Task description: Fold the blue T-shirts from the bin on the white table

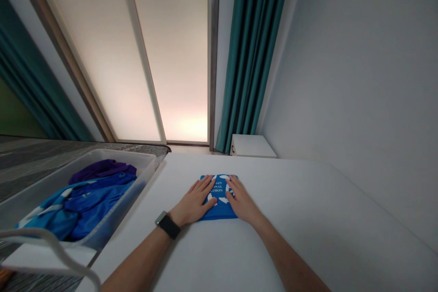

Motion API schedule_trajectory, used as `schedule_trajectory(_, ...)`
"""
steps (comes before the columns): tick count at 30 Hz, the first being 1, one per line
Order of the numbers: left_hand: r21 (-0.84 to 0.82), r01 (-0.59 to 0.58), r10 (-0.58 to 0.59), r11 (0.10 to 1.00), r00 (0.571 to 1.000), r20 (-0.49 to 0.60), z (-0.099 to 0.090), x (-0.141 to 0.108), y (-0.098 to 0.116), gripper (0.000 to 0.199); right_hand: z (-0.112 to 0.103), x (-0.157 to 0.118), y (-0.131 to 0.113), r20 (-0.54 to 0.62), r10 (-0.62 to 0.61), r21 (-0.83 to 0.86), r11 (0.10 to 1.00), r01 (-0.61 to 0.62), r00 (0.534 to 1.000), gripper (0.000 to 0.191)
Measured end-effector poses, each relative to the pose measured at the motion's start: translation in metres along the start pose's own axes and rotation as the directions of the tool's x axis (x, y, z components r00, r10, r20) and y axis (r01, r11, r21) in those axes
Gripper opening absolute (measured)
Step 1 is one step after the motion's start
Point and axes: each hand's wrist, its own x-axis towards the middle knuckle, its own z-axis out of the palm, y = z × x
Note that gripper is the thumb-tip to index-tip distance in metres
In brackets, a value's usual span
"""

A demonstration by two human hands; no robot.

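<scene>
A blue folded T-shirt with white lettering and white shapes lies flat on the white table. My left hand rests palm down on its left side, fingers stretched out and somewhat apart. On the right side of the cloth lies my right hand, also flat, with the thumb spread toward the middle. Part of the print is hidden under the fingers. A watch with a dark band is on my left wrist.
Left of the table stands a translucent plastic bin holding blue clothes and a purple garment. A pale curved tube crosses the lower left. Behind the table are a small white cabinet, teal curtain and frosted sliding doors.
</scene>
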Motion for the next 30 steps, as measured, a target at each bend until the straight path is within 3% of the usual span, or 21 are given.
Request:
schedule_trajectory(8,0.053,0.033,-0.036,0.998,0.997,0.064,-0.002,-0.003,0.000,0.079,-0.005,-0.006,-0.014,0.066,0.021,-0.179,0.984,-0.009,0.998,0.052)
schedule_trajectory(15,0.056,0.041,-0.045,0.998,0.996,0.073,-0.002,-0.003,0.002,0.084,-0.012,-0.001,-0.002,0.067,0.090,-0.059,0.995,-0.086,0.994,0.053)
schedule_trajectory(20,-0.054,0.018,-0.013,0.998,0.996,0.085,-0.005,-0.004,-0.002,0.078,-0.021,-0.001,0.008,0.040,0.142,-0.004,0.990,-0.142,0.989,0.053)
schedule_trajectory(23,-0.208,0.014,-0.010,0.978,1.000,0.021,-0.009,-0.003,-0.014,0.065,-0.023,0.000,0.013,0.034,0.138,0.017,0.990,-0.139,0.990,0.053)
schedule_trajectory(27,-0.361,0.105,-0.166,0.926,0.976,-0.142,-0.017,-0.003,-0.044,0.059,-0.030,0.002,0.022,0.026,0.134,0.037,0.990,-0.134,0.991,0.051)
schedule_trajectory(30,-0.356,0.123,-0.172,0.926,0.979,-0.108,-0.024,-0.006,-0.062,0.061,-0.039,0.004,0.029,0.015,0.133,0.028,0.991,-0.133,0.991,0.050)
